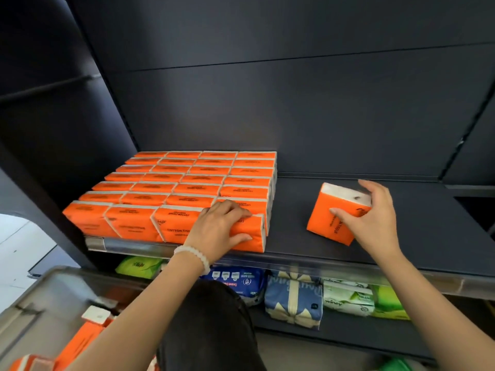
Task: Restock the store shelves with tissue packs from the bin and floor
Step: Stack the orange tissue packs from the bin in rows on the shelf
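Several orange tissue packs (171, 194) stand in tight rows on the left half of the dark shelf (401, 245). My left hand (219, 228), a white bead bracelet on its wrist, grips the front-right pack of that block (251, 236) at the shelf's front edge. To the right, my right hand (375, 218) holds a single orange pack (329, 218), tilted, with one corner on the shelf. A clear plastic bin (53, 290) at the lower left holds more orange packs (80, 341).
The shelf's right half is bare dark surface up to the back wall. The lower shelf carries green (139, 266), blue (241, 279), blue-and-cream (294, 301) and white-green (348, 298) packs. Pale floor (18, 245) shows at the far left.
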A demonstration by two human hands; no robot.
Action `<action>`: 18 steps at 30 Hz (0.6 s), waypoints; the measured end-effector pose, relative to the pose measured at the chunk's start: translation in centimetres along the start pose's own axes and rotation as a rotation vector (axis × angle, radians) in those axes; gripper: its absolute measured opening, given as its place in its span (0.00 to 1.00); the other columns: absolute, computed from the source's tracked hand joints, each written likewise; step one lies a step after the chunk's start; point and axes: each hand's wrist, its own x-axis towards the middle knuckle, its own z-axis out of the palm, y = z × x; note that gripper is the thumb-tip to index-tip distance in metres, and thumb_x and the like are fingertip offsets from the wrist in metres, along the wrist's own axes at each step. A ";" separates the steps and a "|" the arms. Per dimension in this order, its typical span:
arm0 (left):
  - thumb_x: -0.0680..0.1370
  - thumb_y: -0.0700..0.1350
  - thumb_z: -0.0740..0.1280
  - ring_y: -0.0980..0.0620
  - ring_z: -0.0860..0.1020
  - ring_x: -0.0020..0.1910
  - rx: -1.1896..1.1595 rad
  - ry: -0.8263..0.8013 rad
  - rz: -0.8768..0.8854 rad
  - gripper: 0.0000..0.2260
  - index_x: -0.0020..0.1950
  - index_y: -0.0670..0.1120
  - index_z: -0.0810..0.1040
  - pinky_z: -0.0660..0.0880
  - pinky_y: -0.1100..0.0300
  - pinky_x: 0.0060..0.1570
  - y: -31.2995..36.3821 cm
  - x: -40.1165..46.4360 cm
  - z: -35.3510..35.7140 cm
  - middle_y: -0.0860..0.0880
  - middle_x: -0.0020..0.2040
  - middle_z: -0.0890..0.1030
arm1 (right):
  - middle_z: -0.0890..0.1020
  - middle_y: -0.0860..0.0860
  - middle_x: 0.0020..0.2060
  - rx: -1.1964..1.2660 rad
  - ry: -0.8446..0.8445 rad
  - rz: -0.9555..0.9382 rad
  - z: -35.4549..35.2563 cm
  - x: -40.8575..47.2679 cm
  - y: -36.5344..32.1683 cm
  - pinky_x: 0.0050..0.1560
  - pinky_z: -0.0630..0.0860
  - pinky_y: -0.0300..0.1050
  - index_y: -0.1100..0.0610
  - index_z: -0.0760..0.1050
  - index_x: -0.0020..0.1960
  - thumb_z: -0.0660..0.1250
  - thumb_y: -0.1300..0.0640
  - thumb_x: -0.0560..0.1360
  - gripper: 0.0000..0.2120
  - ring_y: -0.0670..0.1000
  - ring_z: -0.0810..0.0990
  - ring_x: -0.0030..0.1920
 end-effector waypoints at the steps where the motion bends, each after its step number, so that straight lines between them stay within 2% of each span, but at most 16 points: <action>1: 0.71 0.53 0.72 0.48 0.74 0.59 0.003 -0.005 0.000 0.21 0.62 0.51 0.76 0.70 0.46 0.60 0.0 0.0 0.0 0.50 0.57 0.76 | 0.71 0.51 0.61 0.046 -0.003 0.043 0.1 -0.1 0.2 0.60 0.69 0.42 0.58 0.67 0.67 0.79 0.61 0.63 0.36 0.47 0.72 0.58; 4: 0.71 0.53 0.72 0.48 0.73 0.60 0.023 -0.011 0.008 0.22 0.63 0.51 0.76 0.69 0.48 0.61 0.2 -0.1 -0.2 0.50 0.57 0.76 | 0.74 0.49 0.56 0.164 -0.063 0.179 0.2 -0.8 0.9 0.55 0.72 0.42 0.57 0.64 0.68 0.78 0.63 0.64 0.37 0.48 0.75 0.54; 8: 0.68 0.49 0.76 0.46 0.76 0.57 0.104 0.002 0.054 0.23 0.61 0.50 0.77 0.72 0.47 0.55 0.0 -0.1 -0.2 0.48 0.55 0.78 | 0.75 0.48 0.51 0.125 -0.195 0.263 0.2 -1.6 2.2 0.55 0.71 0.43 0.58 0.65 0.68 0.77 0.62 0.66 0.35 0.48 0.75 0.52; 13: 0.62 0.48 0.79 0.44 0.78 0.52 0.166 0.060 0.076 0.24 0.56 0.49 0.80 0.75 0.48 0.49 -0.1 0.4 0.1 0.47 0.53 0.78 | 0.77 0.50 0.51 0.180 -0.172 0.275 0.5 -0.6 2.1 0.51 0.72 0.41 0.57 0.68 0.59 0.77 0.61 0.66 0.26 0.48 0.77 0.51; 15: 0.62 0.48 0.79 0.44 0.77 0.56 0.151 0.037 0.081 0.24 0.56 0.50 0.80 0.74 0.47 0.53 -0.3 0.9 0.0 0.46 0.57 0.77 | 0.78 0.49 0.51 0.188 -0.165 0.246 0.9 0.4 2.0 0.51 0.73 0.41 0.55 0.70 0.57 0.77 0.61 0.66 0.24 0.48 0.77 0.51; 18: 0.68 0.50 0.76 0.47 0.70 0.65 0.048 -0.071 0.058 0.23 0.61 0.51 0.78 0.69 0.48 0.64 -0.7 2.0 -0.4 0.49 0.65 0.73 | 0.78 0.48 0.50 0.160 -0.162 0.194 1.7 2.1 1.7 0.51 0.73 0.40 0.54 0.72 0.56 0.76 0.61 0.67 0.21 0.47 0.77 0.50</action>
